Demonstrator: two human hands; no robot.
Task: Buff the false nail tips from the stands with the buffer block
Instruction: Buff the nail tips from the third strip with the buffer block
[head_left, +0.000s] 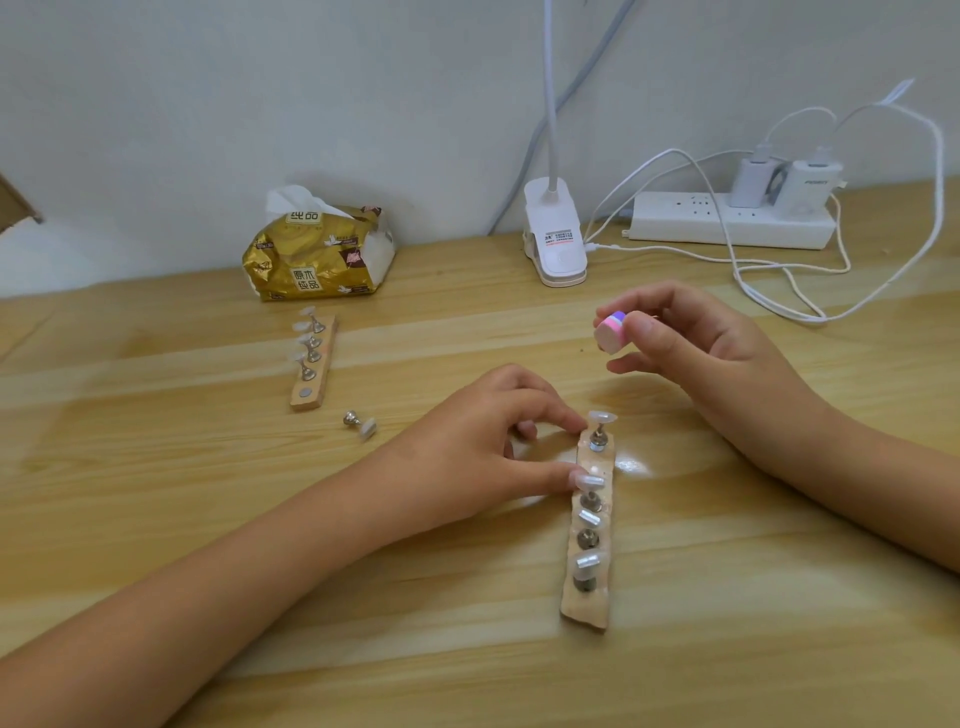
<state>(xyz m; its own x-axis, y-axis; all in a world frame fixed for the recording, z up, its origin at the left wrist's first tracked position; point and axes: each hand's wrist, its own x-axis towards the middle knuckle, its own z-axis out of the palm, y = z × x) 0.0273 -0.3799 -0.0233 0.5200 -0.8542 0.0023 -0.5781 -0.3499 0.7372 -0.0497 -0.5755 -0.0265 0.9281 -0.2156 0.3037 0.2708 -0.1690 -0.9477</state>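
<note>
A small wooden stand (589, 610) lies in front of me with several metal pegs carrying clear false nail tips (586, 562). My left hand (483, 441) rests beside its far end, index finger touching the peg under the top nail tip (601, 416), thumb against the second nail tip (589, 481). My right hand (691, 343) hovers above and right of the stand, pinching a small pink, white and blue buffer block (610, 332) between thumb and fingers. A second wooden stand (313, 387) with several nail tips lies farther left. One loose peg with a nail tip (360, 422) lies on the table near it.
A gold tissue pack (317, 254) sits at the back of the wooden table (208, 519). A white clip lamp base (553, 239) stands behind my right hand. A white power strip (727, 221) with chargers and loose white cables (779, 306) fills the back right.
</note>
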